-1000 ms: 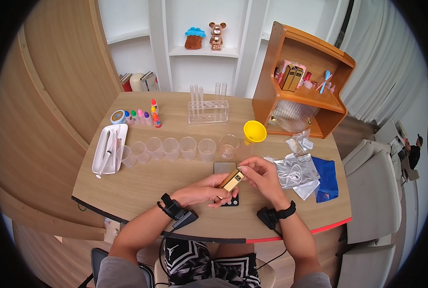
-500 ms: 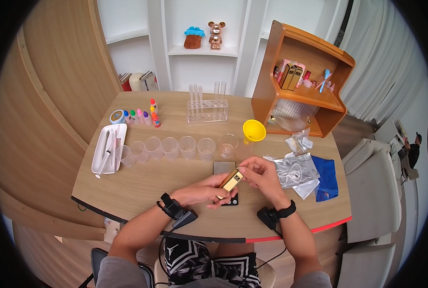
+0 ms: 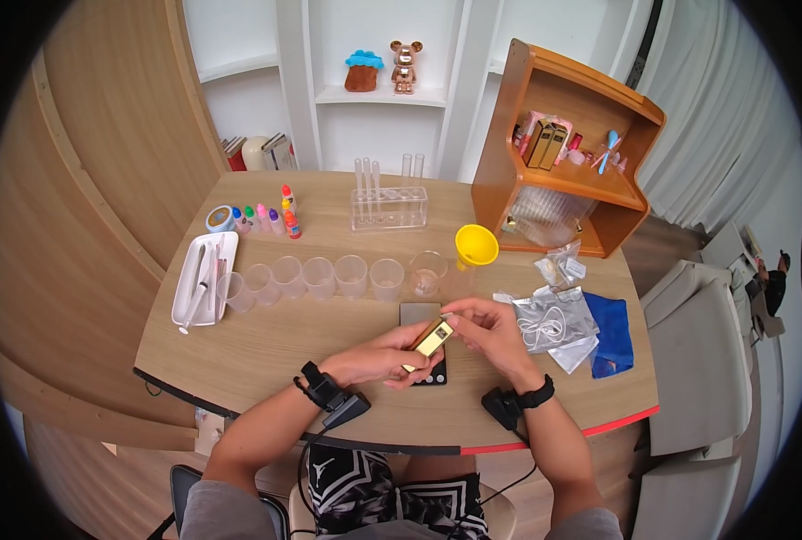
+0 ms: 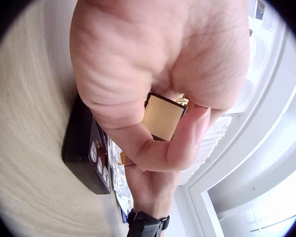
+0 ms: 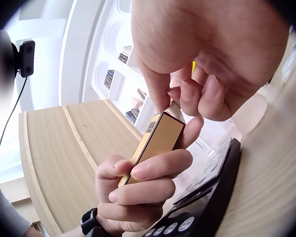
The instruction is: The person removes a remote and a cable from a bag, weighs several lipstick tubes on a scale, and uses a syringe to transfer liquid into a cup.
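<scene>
My left hand point(image 3: 378, 360) grips a slim gold box with dark edges point(image 3: 431, 344), fingers wrapped round its lower part. The box is tilted, its upper end toward my right hand point(image 3: 495, 337). At that end, thumb and fingertips of the right hand pinch a small pale flap point(image 5: 174, 112), as the right wrist view shows. In the left wrist view the flat gold end of the box point(image 4: 163, 117) shows within the curled left fingers. Below the hands a black-edged digital scale point(image 3: 419, 313) lies on the table, partly covered by them. The box's inside is hidden.
Beyond the hands stands a row of clear plastic cups point(image 3: 351, 277), with a yellow funnel point(image 3: 477, 246) at its right. A white tray point(image 3: 183, 297) holds a syringe at left. Behind are dropper bottles point(image 3: 276, 222) and a test tube rack point(image 3: 389, 216). Silver pouches point(image 3: 581, 310) lie right, near a wooden cabinet point(image 3: 495, 171).
Both hands have shifted very slightly, and the gold box has turned a little so its face catches more light. The right fingertips stay at its upper end.
</scene>
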A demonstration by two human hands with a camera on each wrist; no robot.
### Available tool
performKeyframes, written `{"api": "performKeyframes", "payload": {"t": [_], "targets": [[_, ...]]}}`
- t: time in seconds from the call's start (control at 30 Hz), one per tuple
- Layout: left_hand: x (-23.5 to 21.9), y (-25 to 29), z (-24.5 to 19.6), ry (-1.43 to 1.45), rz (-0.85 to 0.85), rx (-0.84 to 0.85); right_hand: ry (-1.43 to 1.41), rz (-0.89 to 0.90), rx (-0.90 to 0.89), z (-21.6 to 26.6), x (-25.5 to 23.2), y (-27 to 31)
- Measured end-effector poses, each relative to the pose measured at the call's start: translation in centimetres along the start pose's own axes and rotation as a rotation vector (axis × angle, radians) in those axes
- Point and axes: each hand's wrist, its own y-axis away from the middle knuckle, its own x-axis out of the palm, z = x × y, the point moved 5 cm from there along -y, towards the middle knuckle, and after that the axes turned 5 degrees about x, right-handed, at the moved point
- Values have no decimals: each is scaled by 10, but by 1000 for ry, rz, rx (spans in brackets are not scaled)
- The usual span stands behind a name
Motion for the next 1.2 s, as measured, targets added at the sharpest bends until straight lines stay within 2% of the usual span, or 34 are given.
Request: {"api": "performKeyframes", "payload": {"t": [0.47,0.83,1.2], "targets": [[-3,-1,4,4,7,-7,17,-15,33,0,-1,1],[-2,-1,0,-9,-14,31,-237,22,95,2,1,2],[1,0,-2,-25,-10,30,-95,-31,64,2,0,1]]}}
